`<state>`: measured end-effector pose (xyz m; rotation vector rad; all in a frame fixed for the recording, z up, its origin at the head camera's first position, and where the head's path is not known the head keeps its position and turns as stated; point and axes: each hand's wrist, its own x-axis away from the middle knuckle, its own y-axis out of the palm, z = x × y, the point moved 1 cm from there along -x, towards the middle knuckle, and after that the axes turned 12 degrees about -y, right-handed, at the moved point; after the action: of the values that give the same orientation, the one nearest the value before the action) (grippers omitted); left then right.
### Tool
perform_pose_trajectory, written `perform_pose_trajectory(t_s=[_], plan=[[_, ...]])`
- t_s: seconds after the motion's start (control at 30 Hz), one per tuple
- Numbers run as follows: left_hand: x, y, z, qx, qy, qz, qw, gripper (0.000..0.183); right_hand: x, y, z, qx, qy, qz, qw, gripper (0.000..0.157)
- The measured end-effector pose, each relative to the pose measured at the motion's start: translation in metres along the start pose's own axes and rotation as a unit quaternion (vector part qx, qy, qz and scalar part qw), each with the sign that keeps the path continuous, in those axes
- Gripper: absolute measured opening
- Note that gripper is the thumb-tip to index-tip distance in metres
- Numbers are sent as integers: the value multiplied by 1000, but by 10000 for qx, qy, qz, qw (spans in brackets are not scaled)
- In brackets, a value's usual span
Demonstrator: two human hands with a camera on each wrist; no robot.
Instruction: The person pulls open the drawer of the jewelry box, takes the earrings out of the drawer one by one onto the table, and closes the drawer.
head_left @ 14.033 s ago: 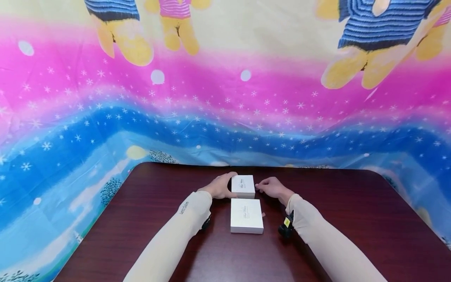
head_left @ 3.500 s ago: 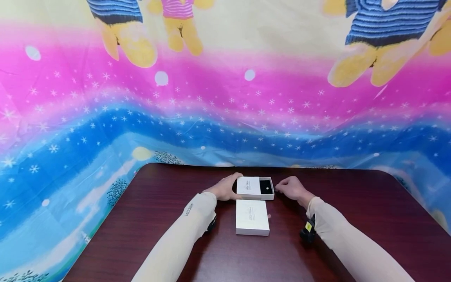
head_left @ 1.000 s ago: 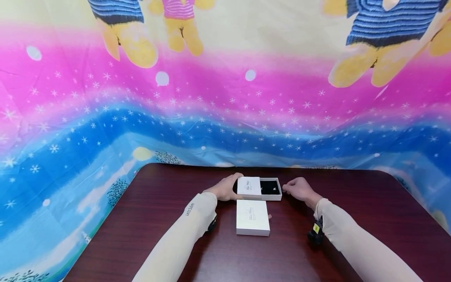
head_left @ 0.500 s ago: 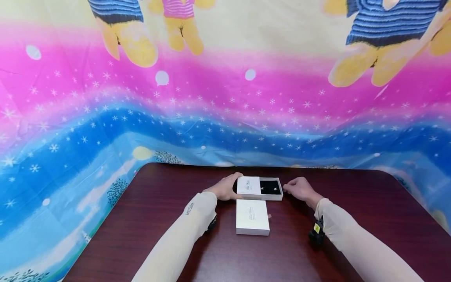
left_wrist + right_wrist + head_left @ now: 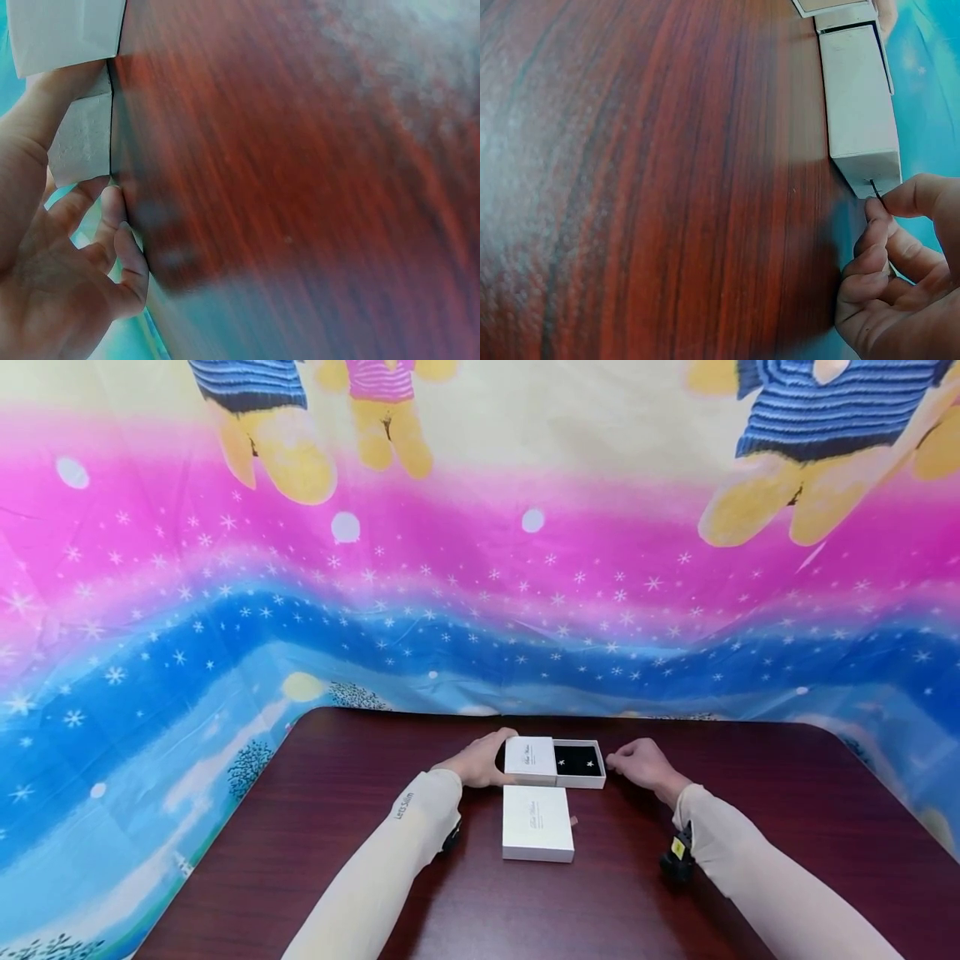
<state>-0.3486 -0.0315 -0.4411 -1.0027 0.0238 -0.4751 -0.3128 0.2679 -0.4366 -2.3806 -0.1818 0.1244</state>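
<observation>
A white jewelry box lies near the table's far edge, its drawer (image 5: 583, 782) partly out to the right of the printed sleeve (image 5: 530, 755). Inside the drawer, a black pad (image 5: 576, 772) bears two small star-shaped pieces, which look like earrings. My left hand (image 5: 476, 762) grips the sleeve from its left end, thumb on the near side and fingers on the far side. At the drawer's right end, my right hand (image 5: 643, 763) pinches a thin pull tab (image 5: 876, 189) between thumb and index finger, its other fingers curled below.
A second white box (image 5: 537, 818), closed, lies just in front of the first, with a small pinkish tab (image 5: 573, 821) at its right side. Behind the dark red wooden table (image 5: 375, 893) hangs a printed curtain (image 5: 480, 593).
The drawer was wholly inside the sleeve at first and has slid right, baring the black pad and both star pieces. My right hand has moved right with it; the left keeps hold of the sleeve.
</observation>
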Motion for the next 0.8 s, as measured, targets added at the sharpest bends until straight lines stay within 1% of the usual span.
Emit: perform_pose_trajectory(t_s=[0.27,0.53,0.8], plan=[[1,0,1,19,-7,17,10000,77,-1,1,3,27,-2,57,10000,29],[1,-1,1,28,0,-7,10000,78,2,-1,1,12,-19,164,9999,31],[0,0,0,1,-13,22,10000,77,-2,-3,4,4,-30,320,9995,32]])
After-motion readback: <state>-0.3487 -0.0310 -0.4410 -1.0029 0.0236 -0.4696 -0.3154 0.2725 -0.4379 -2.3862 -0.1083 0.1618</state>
